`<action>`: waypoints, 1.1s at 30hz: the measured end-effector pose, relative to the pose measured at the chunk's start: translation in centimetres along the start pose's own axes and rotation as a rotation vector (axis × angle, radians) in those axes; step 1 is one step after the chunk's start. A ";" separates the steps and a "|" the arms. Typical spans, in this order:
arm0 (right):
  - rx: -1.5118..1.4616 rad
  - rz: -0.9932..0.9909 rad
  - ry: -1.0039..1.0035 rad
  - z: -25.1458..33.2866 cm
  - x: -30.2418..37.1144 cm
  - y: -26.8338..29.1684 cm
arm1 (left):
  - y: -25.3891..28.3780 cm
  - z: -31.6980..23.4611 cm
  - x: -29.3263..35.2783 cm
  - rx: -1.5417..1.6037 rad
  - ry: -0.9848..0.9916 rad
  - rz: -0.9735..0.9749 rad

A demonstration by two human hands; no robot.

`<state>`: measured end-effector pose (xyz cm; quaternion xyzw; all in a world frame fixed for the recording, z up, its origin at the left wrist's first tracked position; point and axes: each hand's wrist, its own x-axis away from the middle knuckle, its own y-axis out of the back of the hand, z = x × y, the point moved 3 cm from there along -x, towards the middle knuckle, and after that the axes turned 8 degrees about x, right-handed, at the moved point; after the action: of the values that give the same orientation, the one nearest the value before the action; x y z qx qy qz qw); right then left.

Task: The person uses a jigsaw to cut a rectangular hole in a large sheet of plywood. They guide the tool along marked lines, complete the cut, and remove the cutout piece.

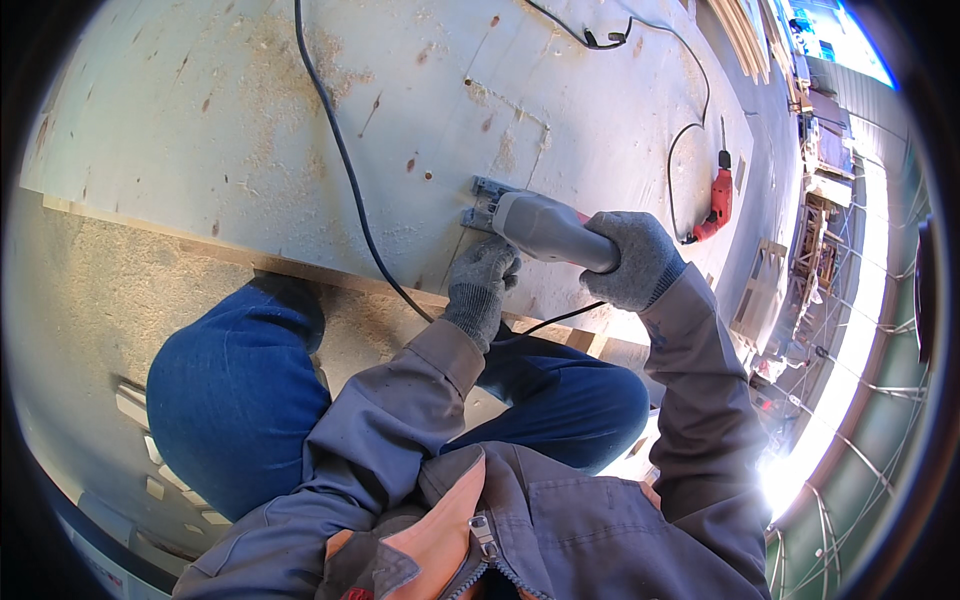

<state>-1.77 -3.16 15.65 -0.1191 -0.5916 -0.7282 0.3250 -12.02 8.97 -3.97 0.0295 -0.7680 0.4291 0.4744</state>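
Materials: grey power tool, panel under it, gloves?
Power tool: probably plastic housing, smooth matte grey with moulded curves; front plate looks metallic, hard to confirm.
Panel: wood, possibly plywood; pale, fairly smooth face, dark knots, tan edge.
Gloves: grey knit fabric, fibre unclear; fuzzy texture, ribbed cuffs.

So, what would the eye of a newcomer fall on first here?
Probably the grey power tool near the middle, its rear end gripped by the gloved right hand, over the pale wooden board. Next, perhaps, the red drill lying toward the board's right edge.
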 end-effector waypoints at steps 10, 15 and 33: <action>-0.001 -0.017 0.027 0.1 -0.3 0.0 | 0.1 -0.4 0.0 -0.007 -0.027 -0.010; 0.011 -0.016 0.035 0.1 -0.5 -0.1 | -0.7 -0.8 0.6 0.026 -0.074 -0.066; 0.017 -0.039 0.019 0.9 -0.8 -0.2 | -0.4 -1.7 0.8 0.037 -0.066 -0.058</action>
<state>-1.50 -2.00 15.30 -0.0978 -0.5967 -0.7305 0.3174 -11.12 10.18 -2.82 0.0748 -0.7741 0.4279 0.4605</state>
